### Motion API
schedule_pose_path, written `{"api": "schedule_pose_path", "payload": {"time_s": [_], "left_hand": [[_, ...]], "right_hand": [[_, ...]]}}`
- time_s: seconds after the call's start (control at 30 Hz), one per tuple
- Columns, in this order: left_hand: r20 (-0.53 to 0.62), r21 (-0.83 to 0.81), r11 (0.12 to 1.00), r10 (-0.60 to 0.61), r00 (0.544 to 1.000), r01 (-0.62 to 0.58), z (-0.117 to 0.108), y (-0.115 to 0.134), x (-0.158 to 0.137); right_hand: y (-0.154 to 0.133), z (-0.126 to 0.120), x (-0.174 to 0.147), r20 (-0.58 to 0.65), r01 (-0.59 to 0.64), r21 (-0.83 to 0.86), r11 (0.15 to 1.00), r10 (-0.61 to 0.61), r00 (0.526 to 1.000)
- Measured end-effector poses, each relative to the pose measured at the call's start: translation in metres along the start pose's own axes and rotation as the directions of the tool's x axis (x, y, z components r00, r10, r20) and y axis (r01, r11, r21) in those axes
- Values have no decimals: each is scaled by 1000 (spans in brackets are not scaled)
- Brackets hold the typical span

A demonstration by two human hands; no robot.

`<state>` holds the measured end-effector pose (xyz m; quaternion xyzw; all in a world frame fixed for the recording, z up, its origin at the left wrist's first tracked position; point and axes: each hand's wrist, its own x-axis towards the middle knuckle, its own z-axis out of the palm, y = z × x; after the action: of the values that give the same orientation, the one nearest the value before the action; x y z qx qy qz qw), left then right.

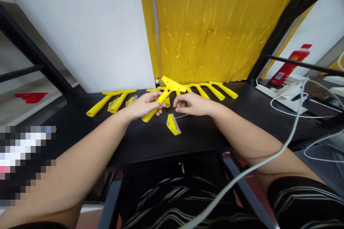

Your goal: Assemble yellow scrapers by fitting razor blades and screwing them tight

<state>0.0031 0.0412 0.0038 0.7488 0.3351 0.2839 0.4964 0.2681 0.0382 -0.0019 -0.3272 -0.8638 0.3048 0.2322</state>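
Note:
My left hand (146, 106) is closed around the handle of a yellow scraper handle (173, 85), raised above the table with its wide T-shaped head tilted toward the right. Just right of it, my right hand (190, 104) hovers with curled fingers; whatever may be between its fingertips is too small to make out. Below the hands lies a yellow scraper head (172, 124) with a grey metal edge. Beside that piece a thin metal shaft (182, 116) rests on the table, partly under my right hand.
Several yellow scraper handles (218, 92) line the back of the black table (150, 143), more (98, 107) at left with small bladed heads (113, 104). A yellow plastic curtain (215, 28) hangs behind. At right are a red bottle (291, 64) and a white cable (268, 157) crossing my right arm.

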Motion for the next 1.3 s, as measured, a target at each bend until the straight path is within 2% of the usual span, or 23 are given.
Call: {"api": "schedule_pose_path", "payload": {"time_s": [0.07,0.2,0.37,0.43,0.53,0.6,0.67,0.73,0.8,0.9,1.07,1.3], "left_hand": [[-23,91,996,-17,1000,19,-7,4,-4],[-35,280,958,-58,998,66,-13,6,-8],[-34,389,916,-89,995,95,-13,1,-8],[-57,409,907,-87,995,103,-15,0,-8],[-92,418,906,-30,995,66,-18,0,-9],[-114,416,909,16,993,33,-20,1,-9],[-124,406,914,42,991,12,-22,1,-9],[-125,400,917,43,991,11,-23,1,-9],[-127,402,915,30,991,24,-24,-1,-9],[-124,406,914,20,992,32,-26,-5,-7],[-101,410,912,38,994,7,-30,-11,-6],[-114,417,909,32,993,19,-27,-7,-6]], "right_hand": [[3,-9,-6,99,-54,-162,985,70,993],[7,-18,-8,234,-111,-333,936,197,952],[5,-26,-11,222,-271,-440,856,396,891],[4,-29,-13,200,-313,-452,835,437,877],[-1,-29,-15,209,-250,-400,882,354,912],[-7,-22,-16,270,-125,-294,948,208,940],[-14,-11,-15,328,-7,-191,982,71,942],[-20,1,-13,306,104,-213,972,-35,951],[-23,12,-11,272,166,-262,951,-92,958],[-20,20,-9,259,200,-289,936,-124,958],[-16,20,-7,276,169,-289,942,-87,957],[-14,20,-8,266,173,-299,939,-92,960]]}}
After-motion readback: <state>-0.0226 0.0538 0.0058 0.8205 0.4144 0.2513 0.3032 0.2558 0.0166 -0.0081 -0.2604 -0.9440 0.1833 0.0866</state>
